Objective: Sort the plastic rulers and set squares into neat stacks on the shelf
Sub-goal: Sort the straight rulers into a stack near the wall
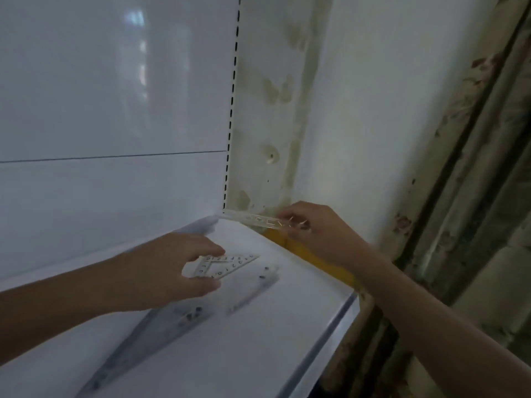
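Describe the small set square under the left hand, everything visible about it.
The small set square is a clear plastic triangle with an open triangular centre and dark printed numerals along its edges. It sits over the white shelf, near the far right part, one corner pointing right. The left hand holds its left end between thumb and fingers, covering that corner. Whether it lies flat or is slightly lifted cannot be told.

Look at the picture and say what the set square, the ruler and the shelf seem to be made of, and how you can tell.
Set square: clear plastic, likely; the white shelf shows through it behind printed numbers.
Ruler, pinched by the right hand: also clear plastic, see-through with cut-out shapes.
Shelf: glossy white, probably painted metal; the sheen fits, but I cannot be sure.
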The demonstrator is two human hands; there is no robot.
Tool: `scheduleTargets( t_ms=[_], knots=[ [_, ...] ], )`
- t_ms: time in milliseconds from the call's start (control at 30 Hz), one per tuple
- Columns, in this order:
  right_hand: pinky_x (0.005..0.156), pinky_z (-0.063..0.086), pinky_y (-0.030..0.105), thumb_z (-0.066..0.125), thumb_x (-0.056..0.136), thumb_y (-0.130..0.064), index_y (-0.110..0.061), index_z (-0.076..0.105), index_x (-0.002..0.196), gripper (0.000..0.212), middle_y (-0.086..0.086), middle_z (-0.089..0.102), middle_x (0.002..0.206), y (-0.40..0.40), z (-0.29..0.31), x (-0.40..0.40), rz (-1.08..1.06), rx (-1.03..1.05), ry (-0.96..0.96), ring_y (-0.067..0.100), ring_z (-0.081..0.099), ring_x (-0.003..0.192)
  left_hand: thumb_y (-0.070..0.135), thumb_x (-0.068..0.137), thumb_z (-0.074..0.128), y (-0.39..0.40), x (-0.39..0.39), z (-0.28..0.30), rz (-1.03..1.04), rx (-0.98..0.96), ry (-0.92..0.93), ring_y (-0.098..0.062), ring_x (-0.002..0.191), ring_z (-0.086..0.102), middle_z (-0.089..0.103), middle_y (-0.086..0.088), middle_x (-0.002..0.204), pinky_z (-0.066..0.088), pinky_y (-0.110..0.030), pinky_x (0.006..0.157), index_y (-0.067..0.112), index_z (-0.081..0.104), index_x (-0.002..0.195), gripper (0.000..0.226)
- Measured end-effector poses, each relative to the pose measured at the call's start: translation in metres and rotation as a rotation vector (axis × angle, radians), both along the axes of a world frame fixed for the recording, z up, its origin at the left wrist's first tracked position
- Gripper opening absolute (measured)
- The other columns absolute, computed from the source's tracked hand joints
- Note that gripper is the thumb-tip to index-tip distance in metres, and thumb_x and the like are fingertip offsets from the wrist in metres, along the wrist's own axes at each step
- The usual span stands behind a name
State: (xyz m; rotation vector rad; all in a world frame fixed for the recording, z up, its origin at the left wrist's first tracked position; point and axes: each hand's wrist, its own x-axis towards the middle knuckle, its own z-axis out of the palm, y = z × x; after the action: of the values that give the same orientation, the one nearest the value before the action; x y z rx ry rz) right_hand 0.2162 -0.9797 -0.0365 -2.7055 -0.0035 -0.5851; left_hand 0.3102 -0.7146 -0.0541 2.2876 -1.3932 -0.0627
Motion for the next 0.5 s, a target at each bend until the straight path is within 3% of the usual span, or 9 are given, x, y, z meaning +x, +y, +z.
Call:
scheduleTargets(
  t_ms=[100,200,300,400,500],
  knots=[
    [0.085,0.042,0.011,0.064,0.089,-0.019,-0.018,0.066,0.116,0.027,-0.011,0.062,0.106,-0.013,-0.004,0.05,0.15,0.028,0.005,-0.003,0.058,0.093,0.099,0.045,0.027,-0.023,-0.004,-0.006,-0.002,0.054,-0.031,0.008,0.115,0.043,0.049,0.025,0.129,0.034,-0.014,0.099,0.036,0.053,0.125,0.105],
    [0.081,0.036,0.001,0.066,0.088,-0.022,-0.014,0.066,0.115,0.028,-0.009,0.062,0.105,-0.009,-0.007,0.1,0.328,0.001,0.01,-0.009,0.054,0.088,0.071,0.061,0.028,-0.046,-0.008,-0.014,0.018,0.112,-0.064,-0.005,0.108,0.049,0.058,0.002,0.121,0.039,-0.029,0.094,0.016,0.059,0.119,0.085],
    [0.085,0.039,0.005,0.066,0.089,-0.02,-0.014,0.067,0.115,0.027,-0.004,0.064,0.11,0.004,-0.018,0.142,0.511,-0.002,0.019,-0.001,0.056,0.097,0.071,0.059,0.032,-0.057,-0.004,-0.032,0.195,0.11,-0.015,-0.004,0.116,0.05,0.052,0.014,0.126,0.042,-0.027,0.099,0.03,0.053,0.13,0.085],
    [0.09,0.041,0.01,0.065,0.09,-0.02,-0.016,0.065,0.117,0.027,-0.004,0.062,0.113,0.015,-0.028,0.175,0.659,0.014,0.061,0.003,0.056,0.102,0.069,0.065,0.044,-0.068,-0.006,-0.044,0.295,0.124,0.012,0.002,0.109,0.048,0.047,0.023,0.118,0.043,-0.023,0.096,0.035,0.049,0.132,0.076],
    [0.094,0.044,0.021,0.064,0.09,-0.022,-0.016,0.065,0.117,0.028,-0.002,0.062,0.114,0.029,-0.033,0.198,0.76,0.007,0.109,0.008,0.056,0.104,0.051,0.08,0.058,-0.077,-0.019,-0.035,0.336,0.079,0.042,0.005,0.106,0.046,0.048,0.018,0.122,0.039,-0.015,0.094,0.03,0.048,0.133,0.058]
  ],
)
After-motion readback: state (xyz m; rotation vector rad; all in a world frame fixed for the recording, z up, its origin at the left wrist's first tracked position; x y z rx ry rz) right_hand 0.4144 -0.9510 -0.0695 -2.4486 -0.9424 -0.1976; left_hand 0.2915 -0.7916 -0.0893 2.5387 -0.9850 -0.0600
